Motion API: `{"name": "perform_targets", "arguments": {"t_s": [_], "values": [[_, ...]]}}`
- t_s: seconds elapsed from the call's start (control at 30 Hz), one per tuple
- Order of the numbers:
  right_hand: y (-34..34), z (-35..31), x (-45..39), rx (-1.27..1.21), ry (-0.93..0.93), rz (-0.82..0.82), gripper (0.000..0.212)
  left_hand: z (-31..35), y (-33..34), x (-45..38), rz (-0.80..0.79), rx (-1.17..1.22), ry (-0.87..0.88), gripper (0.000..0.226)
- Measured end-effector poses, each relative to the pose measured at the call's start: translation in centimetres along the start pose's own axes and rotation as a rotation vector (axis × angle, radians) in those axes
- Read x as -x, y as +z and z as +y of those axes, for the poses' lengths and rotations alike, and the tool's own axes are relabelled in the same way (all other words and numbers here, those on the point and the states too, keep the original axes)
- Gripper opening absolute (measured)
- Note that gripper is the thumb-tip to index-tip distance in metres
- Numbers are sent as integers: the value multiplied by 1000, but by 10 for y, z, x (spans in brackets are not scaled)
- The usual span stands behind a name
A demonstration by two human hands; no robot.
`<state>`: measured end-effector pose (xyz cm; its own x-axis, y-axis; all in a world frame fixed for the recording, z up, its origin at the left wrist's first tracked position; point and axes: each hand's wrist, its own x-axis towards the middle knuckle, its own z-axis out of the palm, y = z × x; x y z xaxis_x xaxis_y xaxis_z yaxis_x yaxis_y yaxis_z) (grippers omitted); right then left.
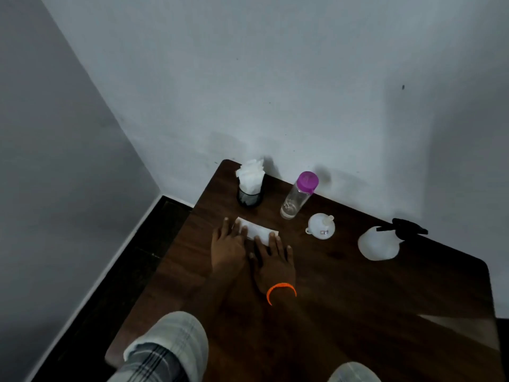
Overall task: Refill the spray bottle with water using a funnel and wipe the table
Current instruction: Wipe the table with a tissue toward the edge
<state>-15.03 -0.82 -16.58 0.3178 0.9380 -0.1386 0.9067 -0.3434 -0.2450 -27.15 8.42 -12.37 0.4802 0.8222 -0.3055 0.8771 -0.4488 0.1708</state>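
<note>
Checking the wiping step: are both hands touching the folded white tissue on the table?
Touching. The head view shows the left hand and right hand lying flat, straight fingers overlapping the folded white tissue on the dark wooden table.

Near edge of the folded tissue (257, 232) hidden under both hands' fingertips. Counter (358, 312) cut off at the bottom edge. Small marking on the funnel (321, 226), right of the tissue, illegible.
</note>
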Motion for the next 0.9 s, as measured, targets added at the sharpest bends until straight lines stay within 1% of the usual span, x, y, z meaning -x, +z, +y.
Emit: {"name": "perform_targets", "arguments": {"t_s": [0.07,0.23,0.4,0.53,0.6,0.73,0.83,0.9], "values": [[-8,10,-9,-1,25,5,58,12,-2,-14,17,2,12,70],[-26,39,-12,-13,64,-54,69,49,0,-27,21,6,36,66],[-37,61,11,3,114,-98,62,68,3,-23,-38,-71,148,71],[-36,63,43,-5,127,-116,61,68,10,0,-55,-95,206,63],[-33,60,61,-25,125,-107,63,67,13,17,-78,-93,219,66],[-28,50,93,-19,129,-114,60,60,20,53,-112,-99,213,74],[-23,41,116,-12,122,-155,61,54,19,80,-124,-107,209,75],[-19,33,133,-15,115,-155,61,48,22,101,-123,-94,189,73]]}}
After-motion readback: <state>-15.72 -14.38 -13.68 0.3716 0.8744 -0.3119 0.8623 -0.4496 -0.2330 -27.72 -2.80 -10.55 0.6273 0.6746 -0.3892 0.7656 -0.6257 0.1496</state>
